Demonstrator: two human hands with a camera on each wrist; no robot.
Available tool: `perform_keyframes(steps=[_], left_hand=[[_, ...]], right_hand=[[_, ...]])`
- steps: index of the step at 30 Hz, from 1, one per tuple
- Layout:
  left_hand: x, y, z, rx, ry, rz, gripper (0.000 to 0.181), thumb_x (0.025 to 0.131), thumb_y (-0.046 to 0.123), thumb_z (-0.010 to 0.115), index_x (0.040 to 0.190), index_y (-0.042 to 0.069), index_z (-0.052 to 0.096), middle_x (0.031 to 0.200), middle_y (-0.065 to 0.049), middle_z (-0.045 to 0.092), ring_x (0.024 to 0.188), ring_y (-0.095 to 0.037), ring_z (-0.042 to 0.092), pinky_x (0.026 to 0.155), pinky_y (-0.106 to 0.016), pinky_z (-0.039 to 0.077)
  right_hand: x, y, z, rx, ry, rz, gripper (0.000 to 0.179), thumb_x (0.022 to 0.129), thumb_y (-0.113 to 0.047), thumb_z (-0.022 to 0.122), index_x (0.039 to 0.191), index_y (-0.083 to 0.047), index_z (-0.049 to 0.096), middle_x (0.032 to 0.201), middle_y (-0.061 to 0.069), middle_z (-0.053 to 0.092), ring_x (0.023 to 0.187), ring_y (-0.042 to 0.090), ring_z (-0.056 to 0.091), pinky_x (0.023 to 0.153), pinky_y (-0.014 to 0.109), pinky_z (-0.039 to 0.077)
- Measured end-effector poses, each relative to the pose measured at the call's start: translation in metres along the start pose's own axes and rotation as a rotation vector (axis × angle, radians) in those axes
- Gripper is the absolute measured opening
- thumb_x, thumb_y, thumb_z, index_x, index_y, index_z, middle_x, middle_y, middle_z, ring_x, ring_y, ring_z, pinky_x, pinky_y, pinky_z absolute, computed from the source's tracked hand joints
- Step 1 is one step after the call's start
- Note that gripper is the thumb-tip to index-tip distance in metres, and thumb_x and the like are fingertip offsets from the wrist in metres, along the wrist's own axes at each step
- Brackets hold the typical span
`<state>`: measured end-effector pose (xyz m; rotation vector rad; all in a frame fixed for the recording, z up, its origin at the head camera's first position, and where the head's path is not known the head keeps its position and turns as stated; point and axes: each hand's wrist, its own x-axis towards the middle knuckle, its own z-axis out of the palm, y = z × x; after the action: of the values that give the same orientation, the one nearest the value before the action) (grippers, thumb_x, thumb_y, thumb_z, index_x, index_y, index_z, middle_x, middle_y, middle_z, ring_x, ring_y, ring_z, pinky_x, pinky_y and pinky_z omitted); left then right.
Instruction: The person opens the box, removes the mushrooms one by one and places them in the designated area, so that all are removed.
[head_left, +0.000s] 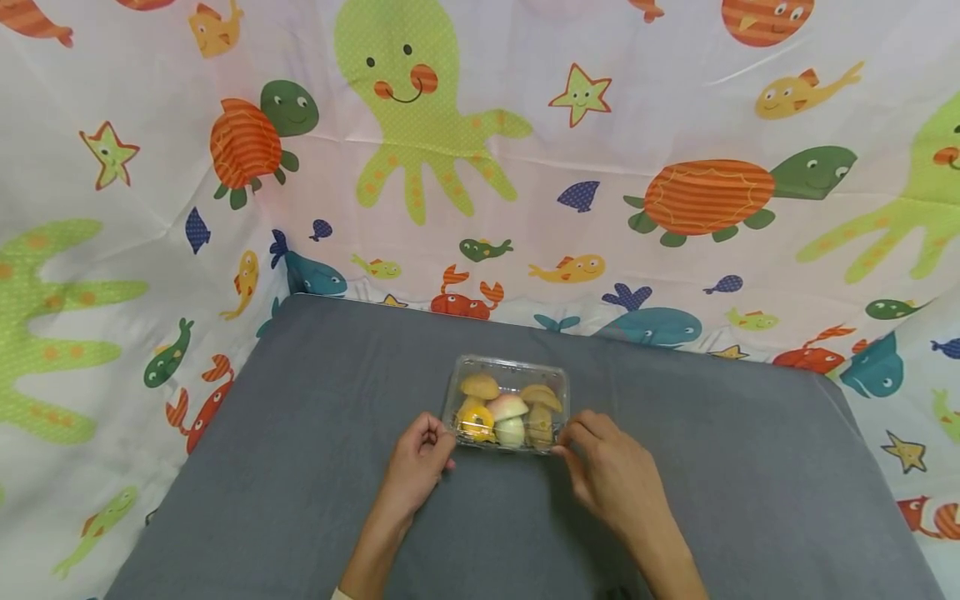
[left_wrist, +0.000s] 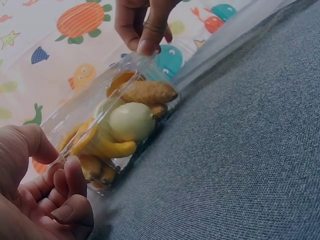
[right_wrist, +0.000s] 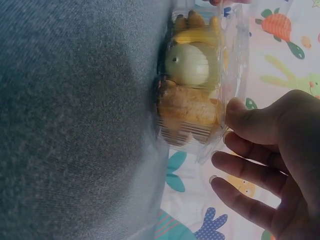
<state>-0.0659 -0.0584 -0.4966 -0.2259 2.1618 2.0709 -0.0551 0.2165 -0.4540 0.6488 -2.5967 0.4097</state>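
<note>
A clear plastic clamshell box (head_left: 513, 362) sits on the grey cloth, its lid apparently down. Inside are mushroom-shaped pieces: a tan one (head_left: 540, 421) at right, a pale one with a pinkish cap (head_left: 510, 431) in the middle, and another tan one (head_left: 478, 385) at left. A yellow piece (head_left: 476, 422) lies in front of the left one. My left hand (head_left: 416, 467) pinches the box's front left corner between thumb and forefinger. At the front right corner, my right hand (head_left: 618, 475) pinches the rim, its other fingers spread in the right wrist view.
Grey cloth (head_left: 345, 400) covers the table around the box. Behind and at both sides hangs a white curtain (head_left: 540, 183) printed with sea animals, meeting the table's back edge. A small dark object (head_left: 618, 593) shows at the bottom edge beside the right forearm.
</note>
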Motion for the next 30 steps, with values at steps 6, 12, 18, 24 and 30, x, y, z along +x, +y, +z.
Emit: perform_keyframes(steps=[6, 12, 18, 24, 30], left_hand=[[-0.001, 0.001, 0.001, -0.015, -0.011, 0.033, 0.008, 0.096, 0.005, 0.064, 0.093, 0.007, 0.057, 0.075, -0.004, 0.058, 0.067, -0.023, 0.065, 0.054, -0.023, 0.044], [0.000, 0.002, 0.003, -0.034, -0.014, 0.052, 0.010, 0.097, 0.004, 0.065, 0.091, 0.005, 0.056, 0.074, -0.004, 0.056, 0.065, -0.023, 0.062, 0.053, -0.022, 0.042], [0.000, 0.001, 0.004, -0.026, -0.005, 0.050, 0.010, 0.096, 0.004, 0.065, 0.091, 0.006, 0.056, 0.076, -0.003, 0.056, 0.066, -0.021, 0.062, 0.054, -0.022, 0.043], [0.001, -0.001, 0.002, -0.029, -0.009, 0.054, 0.011, 0.096, 0.003, 0.064, 0.090, 0.005, 0.054, 0.073, -0.004, 0.055, 0.064, -0.023, 0.060, 0.053, -0.021, 0.043], [0.000, -0.004, 0.001, -0.040, -0.016, 0.031, 0.013, 0.098, 0.005, 0.063, 0.091, 0.005, 0.053, 0.072, -0.003, 0.054, 0.063, -0.018, 0.058, 0.053, -0.022, 0.042]], right_hand=[[0.002, 0.001, -0.001, -0.012, -0.002, 0.005, 0.018, 0.085, -0.016, 0.088, 0.088, -0.016, 0.070, 0.093, -0.005, 0.064, 0.080, 0.015, 0.064, 0.064, 0.037, 0.057], [0.002, 0.002, -0.001, -0.007, -0.006, 0.018, 0.018, 0.086, -0.015, 0.086, 0.088, -0.016, 0.068, 0.093, -0.004, 0.064, 0.079, 0.015, 0.064, 0.063, 0.038, 0.056], [0.003, 0.000, -0.003, -0.010, -0.014, 0.035, 0.018, 0.087, -0.014, 0.085, 0.088, -0.015, 0.067, 0.092, -0.003, 0.063, 0.079, 0.016, 0.064, 0.064, 0.039, 0.056], [0.008, -0.002, -0.016, 0.016, -0.021, 0.095, 0.018, 0.089, -0.014, 0.084, 0.093, -0.016, 0.066, 0.096, -0.003, 0.064, 0.073, 0.011, 0.058, 0.057, 0.034, 0.050], [0.016, -0.004, -0.025, 0.025, -0.029, 0.120, 0.013, 0.094, -0.018, 0.080, 0.096, -0.016, 0.067, 0.100, -0.002, 0.065, 0.077, 0.015, 0.061, 0.058, 0.035, 0.052]])
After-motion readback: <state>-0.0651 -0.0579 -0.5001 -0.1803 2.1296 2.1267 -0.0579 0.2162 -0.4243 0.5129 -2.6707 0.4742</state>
